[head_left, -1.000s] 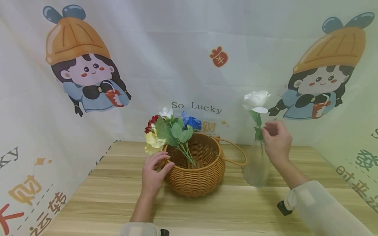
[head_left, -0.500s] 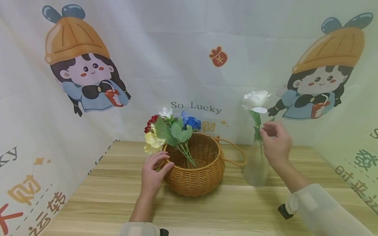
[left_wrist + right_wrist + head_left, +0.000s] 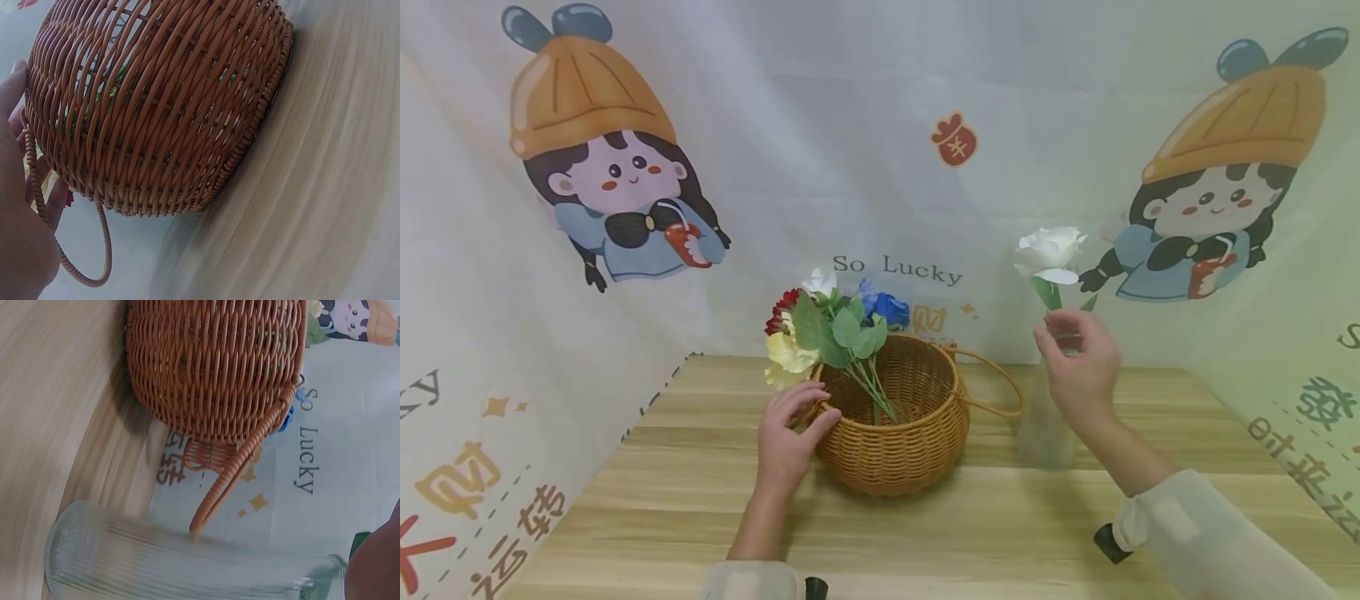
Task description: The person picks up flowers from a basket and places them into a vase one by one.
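In the head view a round wicker basket [image 3: 891, 458] sits mid-table, with several artificial flowers leaning over its left rim: red, yellow [image 3: 792, 354], white and blue [image 3: 891, 310]. My left hand [image 3: 790, 429] grips that left rim between thumb and fingers, by the handle [image 3: 94, 278] seen in the left wrist view. To the right, a white rose [image 3: 1051, 252] rises upright from a clear glass vase [image 3: 1045, 433]. My right hand [image 3: 1084, 362] holds its stem just above the vase mouth, fingers bent around it; the fingers hide the pinch point.
A second handle [image 3: 1000, 408] of the basket sticks out toward the vase, close to it. Behind stands a white printed cloth [image 3: 820, 167] that also borders both sides. Wooden tabletop [image 3: 940, 533] stretches in front of the basket.
My right hand has shifted left from beside the rose's leaves onto its stem. The left hand, basket and bouquet stay put; the head view has tilted slightly.
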The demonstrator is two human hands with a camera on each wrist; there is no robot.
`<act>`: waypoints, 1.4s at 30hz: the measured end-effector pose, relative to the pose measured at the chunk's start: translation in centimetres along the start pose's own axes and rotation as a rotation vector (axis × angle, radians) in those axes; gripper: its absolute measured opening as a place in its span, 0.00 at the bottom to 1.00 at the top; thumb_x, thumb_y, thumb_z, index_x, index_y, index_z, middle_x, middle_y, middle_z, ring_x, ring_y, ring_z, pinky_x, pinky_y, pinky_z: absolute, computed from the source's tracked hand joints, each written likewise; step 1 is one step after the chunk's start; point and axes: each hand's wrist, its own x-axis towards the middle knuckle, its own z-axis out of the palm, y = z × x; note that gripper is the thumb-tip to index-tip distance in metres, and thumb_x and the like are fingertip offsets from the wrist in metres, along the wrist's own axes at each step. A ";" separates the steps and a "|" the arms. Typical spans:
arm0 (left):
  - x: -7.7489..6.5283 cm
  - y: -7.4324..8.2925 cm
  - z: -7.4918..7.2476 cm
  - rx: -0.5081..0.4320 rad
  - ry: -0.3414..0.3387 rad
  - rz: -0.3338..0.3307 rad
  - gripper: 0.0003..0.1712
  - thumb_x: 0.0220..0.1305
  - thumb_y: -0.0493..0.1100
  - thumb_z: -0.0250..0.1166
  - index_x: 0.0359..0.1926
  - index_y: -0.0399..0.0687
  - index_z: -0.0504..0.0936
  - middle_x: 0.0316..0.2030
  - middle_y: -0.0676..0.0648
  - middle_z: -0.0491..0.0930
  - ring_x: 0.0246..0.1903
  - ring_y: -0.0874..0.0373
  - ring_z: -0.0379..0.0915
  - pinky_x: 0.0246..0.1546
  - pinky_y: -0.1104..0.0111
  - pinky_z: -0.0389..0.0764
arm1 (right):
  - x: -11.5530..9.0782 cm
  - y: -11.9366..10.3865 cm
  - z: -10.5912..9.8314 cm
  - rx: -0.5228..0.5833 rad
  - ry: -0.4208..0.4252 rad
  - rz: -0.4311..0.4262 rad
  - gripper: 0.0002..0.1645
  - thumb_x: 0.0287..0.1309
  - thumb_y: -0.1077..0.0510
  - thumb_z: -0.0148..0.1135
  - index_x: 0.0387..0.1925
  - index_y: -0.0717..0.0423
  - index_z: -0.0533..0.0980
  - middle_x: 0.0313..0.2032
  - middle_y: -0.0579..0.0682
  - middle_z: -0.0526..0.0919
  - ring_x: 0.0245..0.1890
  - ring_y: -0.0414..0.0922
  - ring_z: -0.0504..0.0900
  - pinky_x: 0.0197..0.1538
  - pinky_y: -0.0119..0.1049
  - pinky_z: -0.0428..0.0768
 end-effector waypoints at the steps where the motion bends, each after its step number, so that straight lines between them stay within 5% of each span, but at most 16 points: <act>1: 0.0 0.0 0.0 -0.003 -0.001 0.002 0.14 0.50 0.33 0.75 0.40 0.33 0.84 0.51 0.40 0.81 0.54 0.52 0.69 0.51 0.64 0.77 | -0.1 -0.1 0.1 0.000 -0.001 0.001 0.10 0.50 0.78 0.65 0.37 0.75 0.76 0.33 0.66 0.81 0.33 0.35 0.76 0.36 0.20 0.75; 10: 0.2 0.1 0.3 -0.005 -0.027 0.001 0.15 0.51 0.34 0.75 0.40 0.33 0.84 0.52 0.35 0.79 0.54 0.49 0.69 0.51 0.57 0.76 | -0.8 -2.2 0.6 0.027 -0.062 0.029 0.11 0.49 0.79 0.64 0.37 0.77 0.75 0.32 0.60 0.80 0.31 0.34 0.76 0.34 0.19 0.75; 20: 0.5 0.6 -0.3 -0.022 -0.087 -0.102 0.16 0.53 0.35 0.74 0.42 0.31 0.83 0.53 0.36 0.77 0.54 0.52 0.68 0.55 0.53 0.74 | -2.2 0.8 2.6 0.091 -0.191 0.120 0.15 0.52 0.74 0.68 0.43 0.70 0.77 0.38 0.59 0.81 0.34 0.38 0.78 0.38 0.24 0.79; 35: 1.1 1.0 -0.5 0.022 -0.036 -0.047 0.08 0.53 0.33 0.74 0.34 0.32 0.86 0.40 0.38 0.83 0.45 0.53 0.73 0.45 0.56 0.78 | -3.0 -0.3 5.7 0.119 -0.418 0.228 0.16 0.58 0.64 0.68 0.48 0.61 0.77 0.43 0.58 0.81 0.38 0.50 0.82 0.42 0.38 0.83; 42: 1.6 -2.3 -0.3 0.030 -0.020 -0.034 0.09 0.52 0.36 0.75 0.35 0.38 0.88 0.40 0.42 0.84 0.45 0.54 0.74 0.43 0.67 0.77 | -3.3 -1.0 7.2 0.157 -0.513 0.187 0.20 0.56 0.65 0.69 0.50 0.62 0.76 0.44 0.62 0.80 0.38 0.51 0.82 0.40 0.43 0.83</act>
